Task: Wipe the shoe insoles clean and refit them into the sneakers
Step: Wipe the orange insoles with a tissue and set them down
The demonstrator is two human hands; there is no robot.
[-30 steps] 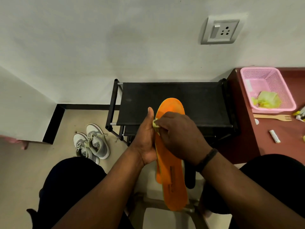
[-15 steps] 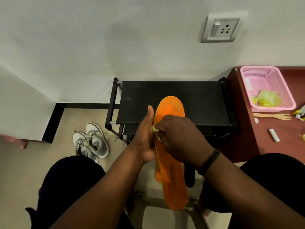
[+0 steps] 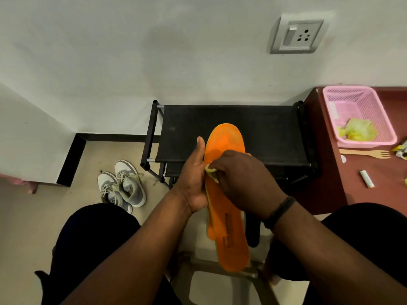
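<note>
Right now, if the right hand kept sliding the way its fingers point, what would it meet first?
The right hand, pressing a yellow cloth on the orange insole, points leftward. It would likely meet the left hand gripping the insole's edge, though depth is unclear.

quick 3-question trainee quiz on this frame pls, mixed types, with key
1. True or false: the sneakers sit on the black rack.
2. Which hand holds the yellow cloth? A left B right
3. Fill in: the wooden fork lies just in front of the pink ____.

Key: 1 false, they are on the floor. 2 B, the right hand presses it on the orange insole; the left hand grips the insole's edge. 3 basket.
</note>
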